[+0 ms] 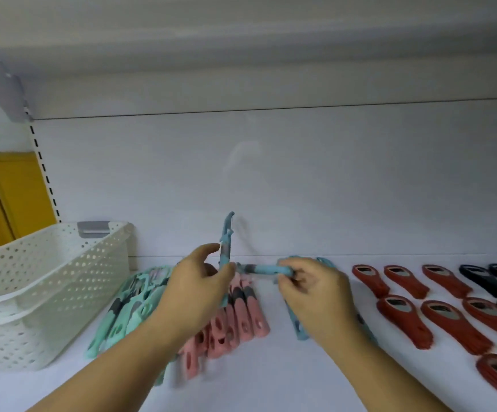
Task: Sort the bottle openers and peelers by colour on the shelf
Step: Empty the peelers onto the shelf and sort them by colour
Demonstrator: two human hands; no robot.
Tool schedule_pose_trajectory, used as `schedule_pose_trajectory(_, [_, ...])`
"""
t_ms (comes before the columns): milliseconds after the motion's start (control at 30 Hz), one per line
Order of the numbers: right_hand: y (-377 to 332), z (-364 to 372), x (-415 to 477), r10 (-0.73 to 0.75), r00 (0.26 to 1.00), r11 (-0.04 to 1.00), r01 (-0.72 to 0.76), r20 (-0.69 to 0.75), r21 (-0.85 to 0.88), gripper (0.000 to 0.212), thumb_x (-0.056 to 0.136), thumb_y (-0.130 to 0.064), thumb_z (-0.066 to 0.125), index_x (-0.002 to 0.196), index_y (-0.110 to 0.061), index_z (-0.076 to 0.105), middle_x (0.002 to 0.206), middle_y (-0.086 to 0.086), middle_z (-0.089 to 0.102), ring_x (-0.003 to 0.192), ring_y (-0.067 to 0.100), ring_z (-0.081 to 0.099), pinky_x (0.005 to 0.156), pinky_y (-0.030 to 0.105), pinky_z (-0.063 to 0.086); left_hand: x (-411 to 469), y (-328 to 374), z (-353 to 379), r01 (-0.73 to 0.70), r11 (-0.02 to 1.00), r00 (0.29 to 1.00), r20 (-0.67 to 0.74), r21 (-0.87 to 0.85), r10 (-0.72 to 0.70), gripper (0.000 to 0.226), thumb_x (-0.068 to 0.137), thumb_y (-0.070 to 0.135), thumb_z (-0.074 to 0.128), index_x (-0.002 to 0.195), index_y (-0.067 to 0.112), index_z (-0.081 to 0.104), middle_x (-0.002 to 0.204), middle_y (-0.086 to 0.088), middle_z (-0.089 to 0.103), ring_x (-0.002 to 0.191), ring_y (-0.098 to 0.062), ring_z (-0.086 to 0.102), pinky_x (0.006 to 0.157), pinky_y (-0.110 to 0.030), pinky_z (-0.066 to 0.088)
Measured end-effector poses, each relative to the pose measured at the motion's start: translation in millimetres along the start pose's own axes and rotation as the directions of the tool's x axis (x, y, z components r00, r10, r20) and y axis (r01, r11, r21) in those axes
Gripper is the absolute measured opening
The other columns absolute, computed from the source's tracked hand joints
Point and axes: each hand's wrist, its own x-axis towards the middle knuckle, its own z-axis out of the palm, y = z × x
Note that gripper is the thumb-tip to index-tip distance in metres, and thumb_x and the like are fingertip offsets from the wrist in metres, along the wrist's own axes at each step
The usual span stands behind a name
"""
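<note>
Left hand (199,281) is pinching blue peeler (226,242) upright; right hand (312,289) is gripping second peeler (259,269) level. Probably light, stiff plastic; handles are offering safest hold.

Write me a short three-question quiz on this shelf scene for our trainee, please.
1. True or false: the red bottle openers lie right of the pink peelers.
2. What does the left hand hold? A) an upright blue peeler B) a fork C) nothing
3. Fill in: the white basket stands at the far ____ of the shelf.
Key: 1 true; 2 A; 3 left.
</note>
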Motion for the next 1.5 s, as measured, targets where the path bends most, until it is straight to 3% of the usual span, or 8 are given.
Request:
schedule_pose_trajectory(200, [24,-58,27,-0.018,0.978,0.987,-0.015,-0.207,-0.158,0.015,0.072,-0.003,0.078,0.082,-0.012,0.076,0.077,-0.010,0.070,0.068,0.006,0.068,0.069,0.025,0.057,-1,12,75,0.034,0.989,0.991,0.136,-0.145,-0.014,0.033,0.091,0.025,0.056,0.125,0.026,0.057,0.048,0.008,0.055,0.037,0.000,0.047,0.040,-0.016,0.038])
schedule_pose_trajectory(400, [40,-77,35,0.029,0.985,0.980,-0.062,-0.173,-0.187,0.016,0.070,0.000,0.078,0.078,-0.013,0.075,0.080,-0.018,0.067,0.073,0.000,0.067,0.066,0.011,0.053,7,13,121,0.089,0.996,0.987,0.136,-0.019,-0.086,0.013,0.087,0.031,0.054,0.077,0.038,0.049,0.070,0.011,0.062,0.069,-0.010,0.062,0.068,-0.027,0.053])
schedule_pose_trajectory(633, [30,-76,29,0.378,0.867,0.893,-0.249,0.326,-0.375,0.022,0.069,-0.028,0.081,0.070,-0.036,0.061,0.080,-0.018,0.066,0.076,-0.005,0.062,0.073,0.018,0.054,8,-2,136,-0.056,0.990,0.973,0.228,0.129,0.025,0.017,0.083,0.030,0.049,0.092,0.026,0.063,0.071,0.006,0.063,0.065,-0.009,0.057,0.057,-0.024,0.044])
schedule_pose_trajectory(767, [21,-75,28,0.402,0.812,0.872,-0.200,0.423,-0.446,0.022,0.064,-0.043,0.081,0.070,-0.031,0.064,0.079,-0.012,0.065,0.074,0.002,0.060,0.065,0.018,0.050,12,-14,138,0.007,0.998,0.987,0.163,-0.063,0.003,0.031,0.072,0.038,0.039,0.088,0.028,0.064,0.091,0.002,0.065,0.088,-0.018,0.059,0.083,-0.046,0.051])
schedule_pose_trajectory(833, [20,-73,26,0.414,0.769,0.888,-0.222,0.487,-0.403,0.017,0.068,-0.043,0.078,0.071,-0.030,0.068,0.079,-0.010,0.067,0.075,0.003,0.062,0.069,0.021,0.053,11,-14,138,0.055,0.994,0.982,0.186,-0.090,-0.037,0.036,0.086,0.034,0.043,0.120,0.035,0.057,0.117,0.007,0.054,0.116,-0.015,0.049,0.105,-0.041,0.039])
schedule_pose_trajectory(1000, [49,-68,29,0.494,0.828,0.862,-0.426,0.264,-0.276,0.024,0.088,-0.015,0.061,0.076,-0.035,0.067,0.085,-0.016,0.070,0.085,-0.003,0.064,0.076,0.014,0.049,13,-18,140,-0.124,0.983,0.954,0.287,0.133,0.082,0.060,0.084,0.044,0.038,0.140,0.024,0.043,0.146,0.005,0.035,0.138,-0.015,0.024,0.116,-0.026,0.015])
schedule_pose_trajectory(1200, [65,-56,24,0.656,0.709,0.749,-0.569,0.258,-0.340,0.032,0.096,-0.022,0.049,0.128,-0.023,0.055,0.123,-0.006,0.057,0.093,0.006,0.054,0.081,0.022,0.043,12,-14,147,-0.086,0.996,0.952,0.292,-0.026,0.090,0.076,0.073,0.040,0.044,0.146,0.026,0.031,0.147,0.008,0.036,0.140,-0.014,0.025,0.116,-0.038,0.025])
schedule_pose_trajectory(1500, [63,-46,19,0.679,0.686,0.732,-0.604,0.260,-0.316,0.019,0.093,-0.022,0.051,0.103,-0.016,0.065,0.095,0.001,0.070,0.089,0.019,0.066,0.084,0.040,0.055,8,-12,148,-0.169,0.985,0.898,0.405,-0.039,0.171,0.076,0.086,0.008,0.047,0.150,0.034,0.014,0.159,0.010,-0.003,0.146,-0.007,-0.010,0.116,-0.024,0.001])
